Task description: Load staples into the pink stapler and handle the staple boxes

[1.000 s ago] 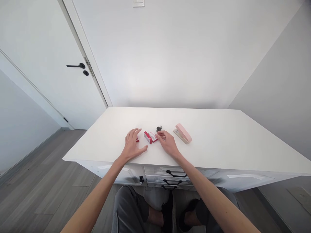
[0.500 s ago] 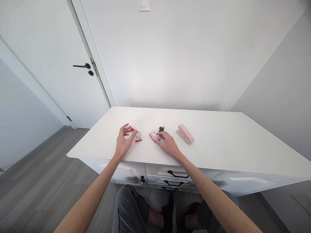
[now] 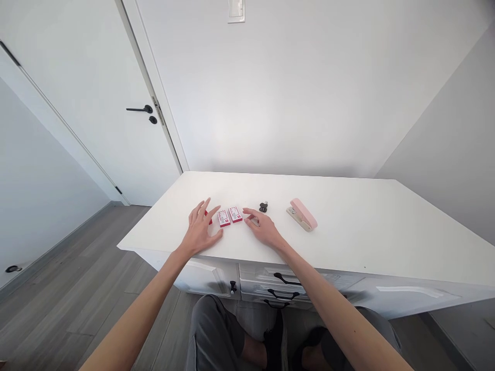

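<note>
Our left grip [image 3: 199, 233] spreads wide by a half-hidden carton [image 3: 210, 222]; our right grip [image 3: 266, 230], slightly parted, looks empty beside two red-and-white cartons [image 3: 223, 218] on the tabletop [image 3: 356, 221]. We judge them light, stiff, best pinched by their sides.

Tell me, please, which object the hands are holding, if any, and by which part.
Nothing appears to be held. The left hand is spread beside a partly hidden red box; contact cannot be told. The right hand visibly grips nothing.

Red-white boxes [image 3: 224, 218], pink stapler [image 3: 304, 213]
</note>
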Available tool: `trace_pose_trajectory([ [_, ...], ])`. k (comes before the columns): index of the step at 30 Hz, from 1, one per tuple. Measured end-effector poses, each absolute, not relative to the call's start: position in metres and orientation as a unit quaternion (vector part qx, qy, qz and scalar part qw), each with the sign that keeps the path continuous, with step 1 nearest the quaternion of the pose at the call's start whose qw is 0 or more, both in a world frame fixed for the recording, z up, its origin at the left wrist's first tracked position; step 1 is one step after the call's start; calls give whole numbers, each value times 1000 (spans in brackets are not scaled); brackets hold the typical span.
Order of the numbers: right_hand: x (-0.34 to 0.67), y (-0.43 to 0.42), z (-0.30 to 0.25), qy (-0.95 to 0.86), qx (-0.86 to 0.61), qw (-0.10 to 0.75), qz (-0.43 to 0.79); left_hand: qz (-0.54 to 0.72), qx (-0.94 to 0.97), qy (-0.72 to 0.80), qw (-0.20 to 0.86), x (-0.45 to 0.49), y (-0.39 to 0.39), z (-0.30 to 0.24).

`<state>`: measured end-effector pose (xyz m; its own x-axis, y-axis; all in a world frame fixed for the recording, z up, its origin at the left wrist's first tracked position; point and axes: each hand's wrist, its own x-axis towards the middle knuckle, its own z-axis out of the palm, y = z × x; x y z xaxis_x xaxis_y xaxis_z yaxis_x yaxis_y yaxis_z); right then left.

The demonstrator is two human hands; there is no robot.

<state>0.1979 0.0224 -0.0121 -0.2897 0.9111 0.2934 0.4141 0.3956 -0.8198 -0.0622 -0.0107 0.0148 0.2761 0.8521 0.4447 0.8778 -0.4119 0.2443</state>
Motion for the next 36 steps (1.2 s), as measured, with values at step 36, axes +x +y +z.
trace_pose_trajectory([
  [36,228,7,-24,-792,-426,414,138,-146,-820,-546,90,-35,6,5],
])
